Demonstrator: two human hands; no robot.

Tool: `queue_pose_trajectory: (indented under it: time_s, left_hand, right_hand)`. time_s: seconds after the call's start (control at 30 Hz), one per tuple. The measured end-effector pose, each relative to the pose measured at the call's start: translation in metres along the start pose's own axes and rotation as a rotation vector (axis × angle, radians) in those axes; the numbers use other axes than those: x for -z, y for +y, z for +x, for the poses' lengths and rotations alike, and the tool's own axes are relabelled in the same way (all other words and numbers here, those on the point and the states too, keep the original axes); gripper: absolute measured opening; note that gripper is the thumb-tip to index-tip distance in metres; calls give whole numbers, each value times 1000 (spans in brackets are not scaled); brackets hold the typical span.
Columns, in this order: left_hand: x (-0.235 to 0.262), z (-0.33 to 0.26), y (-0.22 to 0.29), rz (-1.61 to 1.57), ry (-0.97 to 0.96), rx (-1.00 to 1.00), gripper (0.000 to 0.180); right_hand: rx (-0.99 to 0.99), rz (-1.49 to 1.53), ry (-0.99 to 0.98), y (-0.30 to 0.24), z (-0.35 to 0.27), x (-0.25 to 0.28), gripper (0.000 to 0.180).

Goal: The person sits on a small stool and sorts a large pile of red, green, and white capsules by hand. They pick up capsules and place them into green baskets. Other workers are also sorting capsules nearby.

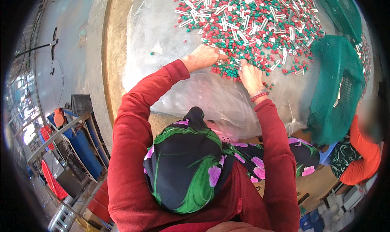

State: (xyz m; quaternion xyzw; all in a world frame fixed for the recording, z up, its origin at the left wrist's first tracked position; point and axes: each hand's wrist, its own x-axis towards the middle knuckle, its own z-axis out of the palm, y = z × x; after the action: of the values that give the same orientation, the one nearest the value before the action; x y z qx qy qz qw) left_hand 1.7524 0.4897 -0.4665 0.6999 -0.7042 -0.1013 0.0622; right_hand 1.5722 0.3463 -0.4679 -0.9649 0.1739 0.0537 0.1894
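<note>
A wide pile of small red and green pieces [260,39] mixed with white stick-like pieces lies on a clear plastic sheet [195,91]. At the pile's near left edge is my left hand [203,56], its fingers curled and the index finger reaching among the pieces. Close to its right, my right hand [251,76], with a red bead bracelet [260,95] at the wrist, has fingers drawn together at the near edge. Small pale bits show between the two hands. What either hand's fingertips hold is too small to make out.
Green mesh netting [335,87] stands at the pile's right side. Beyond it sits a co-worker in an orange sleeve [361,154]. A raised ledge [109,49] runs along the left. Lower left are a blue panel [83,150] and red plastic items [52,179].
</note>
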Motion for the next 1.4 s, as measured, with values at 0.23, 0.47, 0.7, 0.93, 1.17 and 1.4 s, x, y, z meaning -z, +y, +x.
queue_pose_trajectory:
  time_s: [0.23, 0.47, 0.7, 0.93, 1.17, 1.4]
  left_hand:
    - [-4, 16, 1, 116, -135, -45, 31]
    - [-3, 25, 16, 151, -306, -21, 14]
    - [37, 23, -1, -345, 1, 253, 30]
    - [61, 28, 4, -746, 121, 303, 29]
    - [67, 35, 8, -1104, -49, 555, 31]
    - [109, 68, 64, -488, -241, 185, 26]
  right_hand:
    - [-94, 5, 47, 2, 6, 10, 15]
    - [13, -146, -52, -12, 12, 2, 11]
    - [-291, 672, 240, 25, 13, 7, 18]
    - [-541, 2027, 12, 27, -12, 32, 13]
    - [-137, 2368, -79, 9, -29, 38, 34]
    - [-420, 2687, 75, -17, -21, 34, 49]
